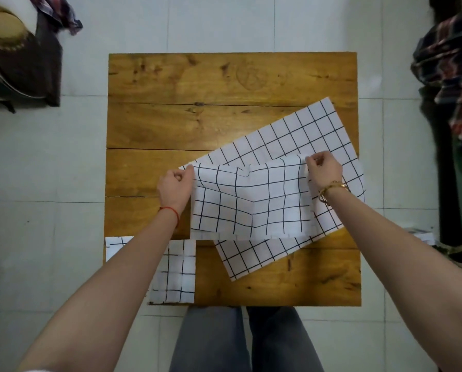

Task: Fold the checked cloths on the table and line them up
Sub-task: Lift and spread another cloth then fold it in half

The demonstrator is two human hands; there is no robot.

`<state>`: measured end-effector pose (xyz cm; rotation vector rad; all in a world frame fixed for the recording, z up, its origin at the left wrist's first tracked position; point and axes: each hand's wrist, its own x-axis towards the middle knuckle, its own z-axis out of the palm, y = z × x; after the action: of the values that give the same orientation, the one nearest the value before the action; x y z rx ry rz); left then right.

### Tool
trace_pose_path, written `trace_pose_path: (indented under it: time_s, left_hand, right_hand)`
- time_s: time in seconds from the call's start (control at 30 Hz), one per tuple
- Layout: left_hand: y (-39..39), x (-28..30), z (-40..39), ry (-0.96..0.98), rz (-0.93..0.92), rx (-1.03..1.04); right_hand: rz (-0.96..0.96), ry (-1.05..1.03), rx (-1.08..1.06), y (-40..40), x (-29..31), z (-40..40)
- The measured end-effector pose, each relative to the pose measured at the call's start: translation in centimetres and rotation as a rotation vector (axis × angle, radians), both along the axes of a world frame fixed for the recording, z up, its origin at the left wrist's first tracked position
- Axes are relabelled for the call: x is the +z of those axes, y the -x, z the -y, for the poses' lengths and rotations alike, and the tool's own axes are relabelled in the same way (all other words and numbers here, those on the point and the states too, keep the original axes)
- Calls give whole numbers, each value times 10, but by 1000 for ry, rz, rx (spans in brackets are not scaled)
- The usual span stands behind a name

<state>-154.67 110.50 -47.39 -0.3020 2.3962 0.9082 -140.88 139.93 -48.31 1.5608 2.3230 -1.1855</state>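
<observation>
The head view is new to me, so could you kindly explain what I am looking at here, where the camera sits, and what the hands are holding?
There is no machine here: a person folds cloths with bare hands. The single picture comes from a camera worn on the person's head, looking down, so the arms reach in from the bottom. Below is a wooden table. The left hand and right hand each pinch a top corner of a checked cloth, lifting it. Under it an unfolded cloth lies flat and askew. Near the table's front left sit a folded cloth and, beside it, another piece partly hidden by the left arm.
</observation>
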Motion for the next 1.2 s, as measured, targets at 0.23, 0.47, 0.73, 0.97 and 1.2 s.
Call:
trace_pose_path:
  time_s: [0.23, 0.47, 0.73, 0.97, 1.2]
  left_hand:
    - [19, -18, -19, -119, 115, 151]
    - [19, -37, -9, -257, 42, 289]
    - [17, -43, -15, -144, -77, 120]
    - [-2, -43, -14, 261, -489, -686]
    - [-14, -56, -11, 425, -332, -902]
  right_hand:
    - [113, 99, -122, 23, -19, -10]
    - [-55, 34, -279, 17, -30, -17]
    - [-143, -141, -221, 17, -40, -9]
    - [-132, -442, 745, 59, -27, 76]
    - [162, -437, 1186, 81, -46, 154]
